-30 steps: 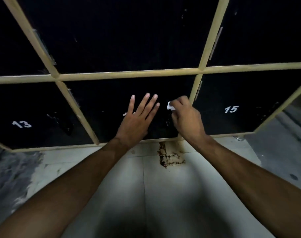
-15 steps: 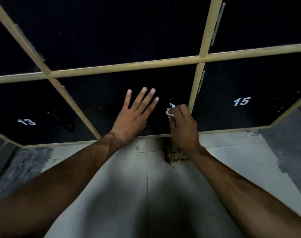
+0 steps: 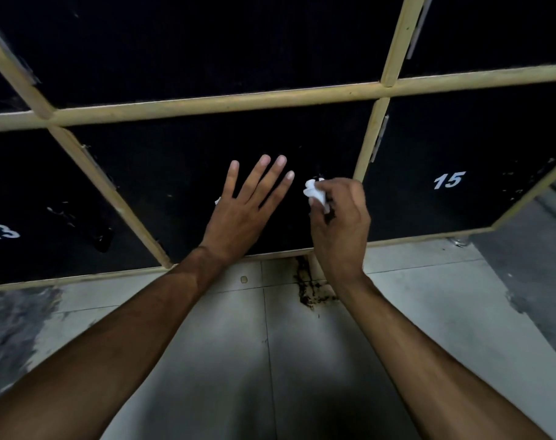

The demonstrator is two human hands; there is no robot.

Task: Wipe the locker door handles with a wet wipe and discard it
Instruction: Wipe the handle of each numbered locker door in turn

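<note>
I stood over a pale tiled floor (image 3: 333,360), marked by one rusty stain (image 3: 305,287) at the foot of the lockers. Before me were six matte black doors in two rows of three, set in a cream-painted frame (image 3: 206,104), two of them numbered 13 (image 3: 2,231) and 15 (image 3: 448,180). My left hand (image 3: 241,214) lay flat on the lower middle door (image 3: 175,173), its fingers (image 3: 257,176) straight and spread, while my right hand (image 3: 343,223) pinched one crumpled white wet wipe (image 3: 314,192) at that door's right edge.

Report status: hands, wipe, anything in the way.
Left hand flat on middle locker door, fingers straight. Right hand pinches wet wipe at that door's right edge. Nothing seen in the way.
</note>
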